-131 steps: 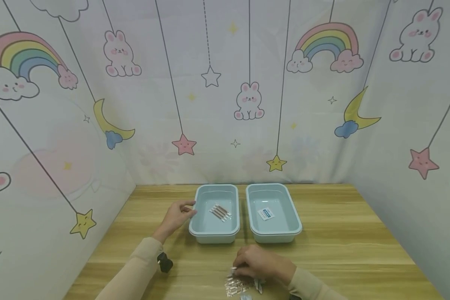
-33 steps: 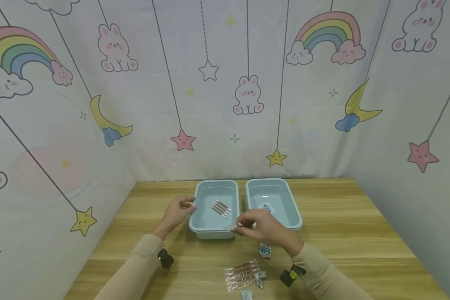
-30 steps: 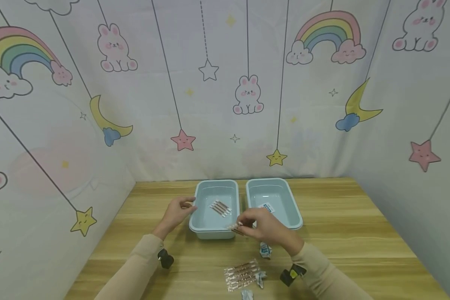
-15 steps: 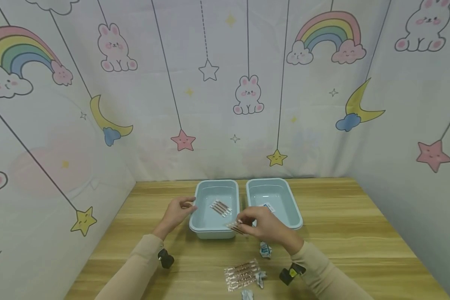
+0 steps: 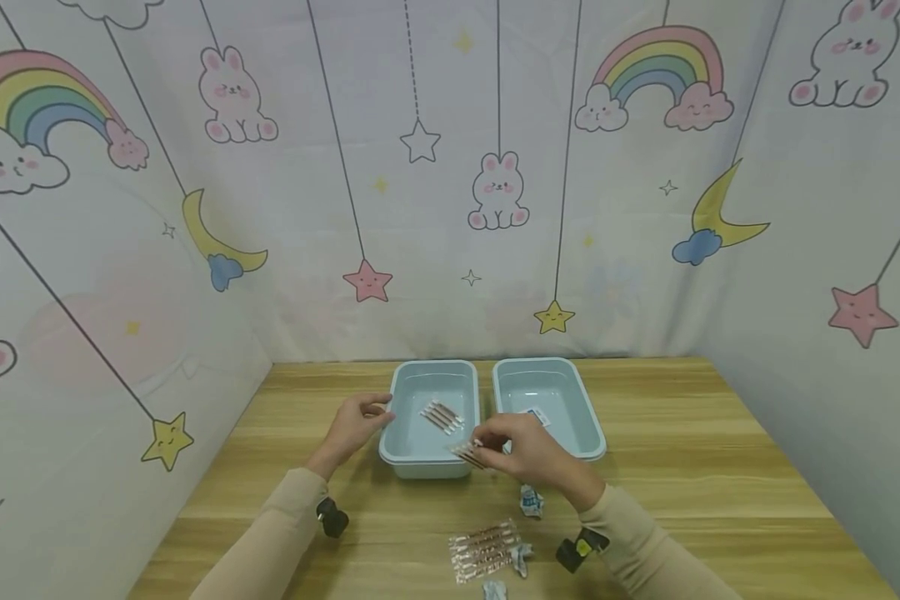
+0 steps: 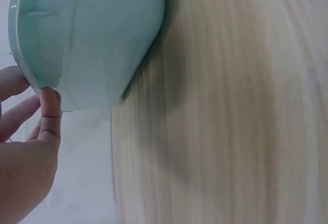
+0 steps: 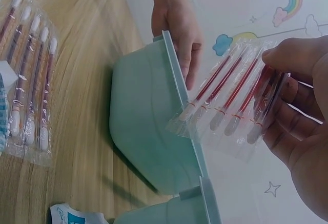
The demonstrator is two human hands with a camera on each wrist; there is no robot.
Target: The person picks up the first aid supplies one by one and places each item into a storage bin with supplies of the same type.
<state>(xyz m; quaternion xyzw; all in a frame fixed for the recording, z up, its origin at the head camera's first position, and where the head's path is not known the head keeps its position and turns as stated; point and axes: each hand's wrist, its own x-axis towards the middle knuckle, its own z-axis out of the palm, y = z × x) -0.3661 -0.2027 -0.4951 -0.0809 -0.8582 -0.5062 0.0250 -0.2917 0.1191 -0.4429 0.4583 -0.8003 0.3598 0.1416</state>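
Note:
My left hand (image 5: 357, 427) pinches the left rim of the left blue plastic bin (image 5: 429, 460), thumb outside and fingers over the edge, as the left wrist view shows. Between thumb and fingers, my right hand (image 5: 527, 450) holds a clear strip of cotton swabs (image 7: 225, 96) with red-brown liquid in their tubes. This strip is over the front right corner of the left bin. Inside that bin lies another strip of swabs (image 5: 442, 417). A third strip of swabs (image 5: 483, 552) rests on the table near the front edge of the view.
The right blue bin (image 5: 594, 454) stands beside the left one and holds a flat white-and-blue packet (image 5: 540, 415), partly behind my right hand. Crumpled white-and-blue wrappers lie on the wooden table (image 5: 690, 483), one wrapper (image 5: 531, 502) in front of the right bin.
My right hand came up from the strips at the table's front to the left bin's corner, carrying a strip. Within the last second it barely moves. My left hand stays on the rim.

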